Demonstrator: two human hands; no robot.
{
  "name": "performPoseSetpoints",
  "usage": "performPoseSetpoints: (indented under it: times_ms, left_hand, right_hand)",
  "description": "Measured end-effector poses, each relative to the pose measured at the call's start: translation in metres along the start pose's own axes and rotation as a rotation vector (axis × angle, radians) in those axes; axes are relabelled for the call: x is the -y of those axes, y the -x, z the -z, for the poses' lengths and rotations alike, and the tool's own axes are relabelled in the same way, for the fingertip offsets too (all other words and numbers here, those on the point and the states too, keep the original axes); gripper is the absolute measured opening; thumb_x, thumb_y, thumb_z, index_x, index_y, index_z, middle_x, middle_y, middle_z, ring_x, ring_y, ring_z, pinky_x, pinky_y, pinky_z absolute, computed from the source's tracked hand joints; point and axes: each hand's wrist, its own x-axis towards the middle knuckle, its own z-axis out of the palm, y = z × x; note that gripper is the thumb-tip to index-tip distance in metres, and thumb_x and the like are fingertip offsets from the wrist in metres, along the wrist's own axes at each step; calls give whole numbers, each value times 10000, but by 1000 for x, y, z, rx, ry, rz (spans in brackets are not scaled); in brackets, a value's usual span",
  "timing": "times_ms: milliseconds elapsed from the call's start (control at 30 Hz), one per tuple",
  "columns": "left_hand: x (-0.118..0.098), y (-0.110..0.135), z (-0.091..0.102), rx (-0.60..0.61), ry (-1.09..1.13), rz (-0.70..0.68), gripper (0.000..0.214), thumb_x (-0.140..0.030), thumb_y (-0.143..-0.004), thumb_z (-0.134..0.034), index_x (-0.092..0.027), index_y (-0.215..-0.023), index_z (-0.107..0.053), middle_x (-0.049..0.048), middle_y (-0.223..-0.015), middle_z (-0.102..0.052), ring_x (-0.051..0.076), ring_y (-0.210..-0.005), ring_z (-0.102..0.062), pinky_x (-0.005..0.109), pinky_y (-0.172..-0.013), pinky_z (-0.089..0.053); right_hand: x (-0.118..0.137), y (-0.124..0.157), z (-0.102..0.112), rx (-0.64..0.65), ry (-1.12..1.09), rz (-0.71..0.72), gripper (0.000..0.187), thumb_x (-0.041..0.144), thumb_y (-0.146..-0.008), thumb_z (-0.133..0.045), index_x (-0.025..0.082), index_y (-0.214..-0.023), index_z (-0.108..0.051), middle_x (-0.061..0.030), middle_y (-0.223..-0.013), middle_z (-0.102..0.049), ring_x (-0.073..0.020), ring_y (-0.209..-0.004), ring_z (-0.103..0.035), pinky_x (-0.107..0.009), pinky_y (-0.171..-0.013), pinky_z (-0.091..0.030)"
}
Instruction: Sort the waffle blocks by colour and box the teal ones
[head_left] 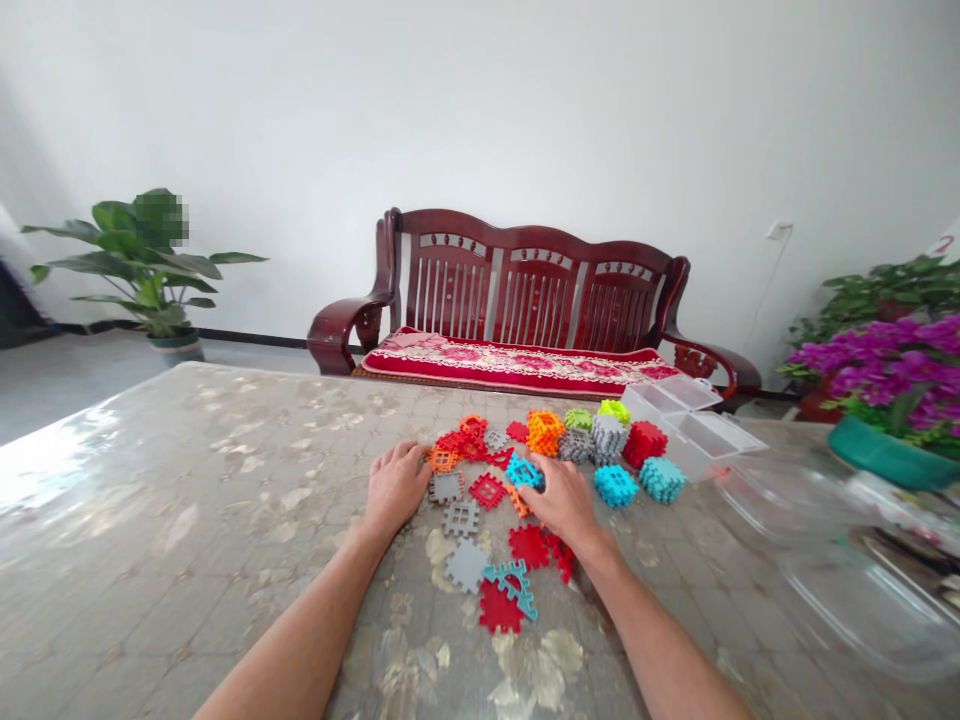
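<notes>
My right grip pinches a blue tile; my left grip's closure I can't tell. A clear box stands beside red tiles; a teal planter holds purple flowers.

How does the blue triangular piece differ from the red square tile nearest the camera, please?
The blue triangular piece has cut-out openings; the visible part of the red square tile looks solid. The blue piece overlaps on top; the red tile lies partly covered beneath. Both have toothed edges.
</notes>
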Motion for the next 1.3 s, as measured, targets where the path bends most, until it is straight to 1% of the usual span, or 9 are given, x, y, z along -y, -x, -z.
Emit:
performPoseSetpoints:
  times_ms: [233,367,667,800,933,1033,1133,1233,1300]
  left_hand:
    - [3,-1,-4,-13,0,2,383,-314,-929,-420,-306,-1220,-670,49,-1365,-635,236,-1259,-560,398,-1073,-393]
    - [5,-2,-7,-13,10,11,393,-321,-930,-415,-302,-1235,-662,54,-1382,-623,244,-1254,-566,414,-1086,-386]
    - [6,-3,-9,-18,33,3,395,-322,-921,-430,-304,-1243,-659,58,-1378,-627,252,-1256,-566,424,-1085,-388]
    - [5,-2,-8,-12,39,5,402,-326,-924,-420,-295,-1248,-656,60,-1389,-618,264,-1279,-550,440,-1090,-383]
    - [5,-3,-7,3,46,7,413,-327,-925,-412,-290,-1262,-648,60,-1401,-606,268,-1295,-537,448,-1102,-370]
    - [6,-3,-8,0,41,8,403,-331,-922,-420,-297,-1252,-650,54,-1398,-610,261,-1291,-539,432,-1101,-372]
    - [6,-4,-8,-5,36,6,398,-334,-922,-419,-298,-1241,-654,52,-1393,-614,256,-1283,-545,427,-1100,-374]
    - [6,-3,-9,-9,24,2,402,-331,-924,-411,-292,-1242,-654,59,-1380,-621,252,-1268,-556,420,-1087,-386]
    - [6,-3,-9,-10,17,-6,399,-324,-925,-410,-289,-1235,-658,63,-1375,-624,247,-1268,-556,411,-1080,-390]
  right_hand:
    - [4,3,-5,-69,49,-3,464,356,-847,-640,227,-1292,-629,-86,-1198,-722,-260,-1075,-637,-342,-933,-444]
    - [-1,6,2,-146,71,-22,474,394,-853,-649,216,-1292,-631,-90,-1178,-728,-259,-1071,-635,-340,-929,-443]
    - [-64,20,49,-322,203,-222,509,425,-889,-590,170,-1329,-609,-153,-1104,-735,-311,-1029,-647,-404,-909,-442]
    - [-84,30,55,-335,219,-294,523,396,-878,-583,182,-1355,-586,-152,-1150,-726,-328,-1032,-649,-443,-912,-439]
    - [-90,34,55,-320,204,-323,535,406,-880,-569,148,-1347,-590,-174,-1178,-712,-364,-1059,-633,-491,-924,-440]
    - [-83,37,51,-381,156,-234,487,405,-884,-552,150,-1292,-630,-178,-1194,-699,-352,-1102,-610,-491,-970,-434]
    - [-64,45,39,-386,-1,-2,442,389,-896,-530,167,-1261,-645,-144,-1233,-686,-296,-1152,-591,-447,-1042,-424]
    - [-43,60,21,-171,-73,199,512,402,-883,-567,193,-1350,-589,-110,-1378,-612,-269,-1284,-518,-434,-1125,-376]
    - [-33,68,8,-23,-41,216,606,422,-879,-586,208,-1441,-511,-100,-1497,-509,-274,-1387,-423,-455,-1170,-328]
